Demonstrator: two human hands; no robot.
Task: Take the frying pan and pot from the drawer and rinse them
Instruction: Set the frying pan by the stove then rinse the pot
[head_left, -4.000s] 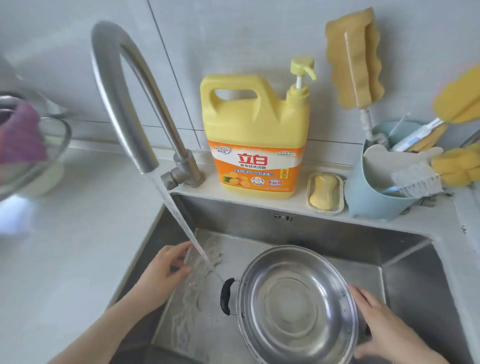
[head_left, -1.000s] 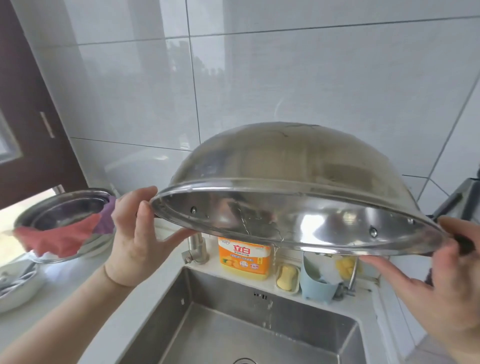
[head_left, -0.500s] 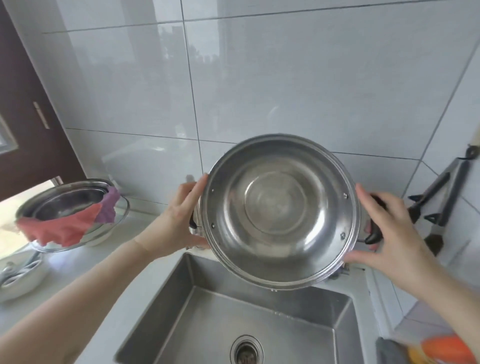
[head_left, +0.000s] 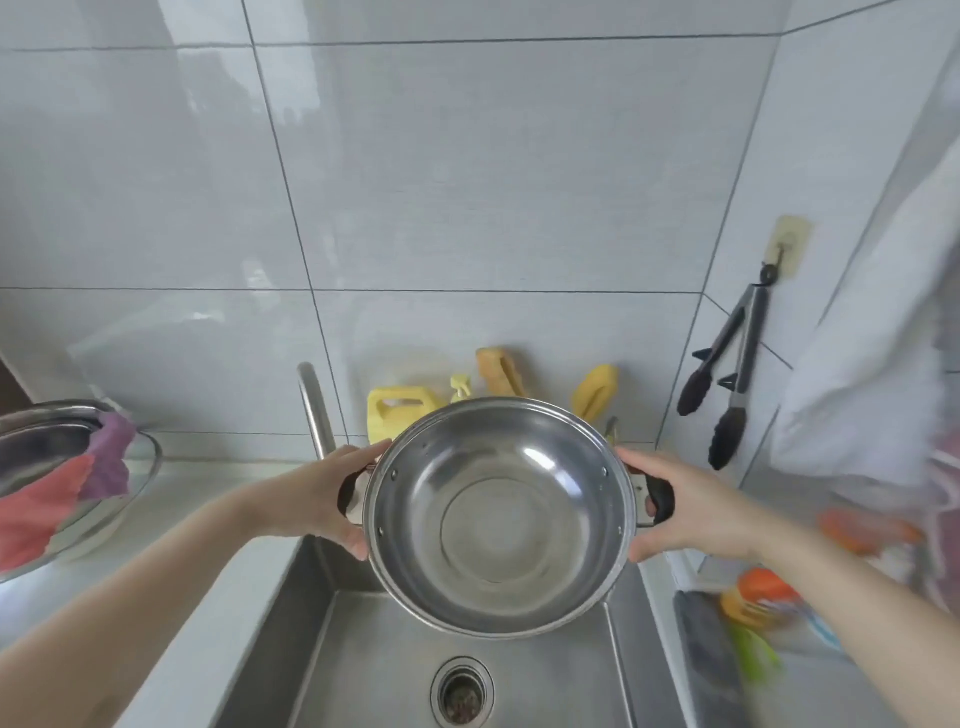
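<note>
A round steel pot with two black side handles hangs in the air above the sink, its empty inside tilted toward me. My left hand grips the left handle and my right hand grips the right handle. The frying pan is not something I can pick out in this view.
The tap rises behind the pot's left side. A yellow detergent jug and sponges stand against the tiled wall. A steel bowl with red and purple cloths sits on the left counter. Black tongs hang at right, a white towel beside them.
The pot went from lying in the sink under running water to being lifted and turned over in both hands. Since half a second ago it has come lower, and the water is off.
</note>
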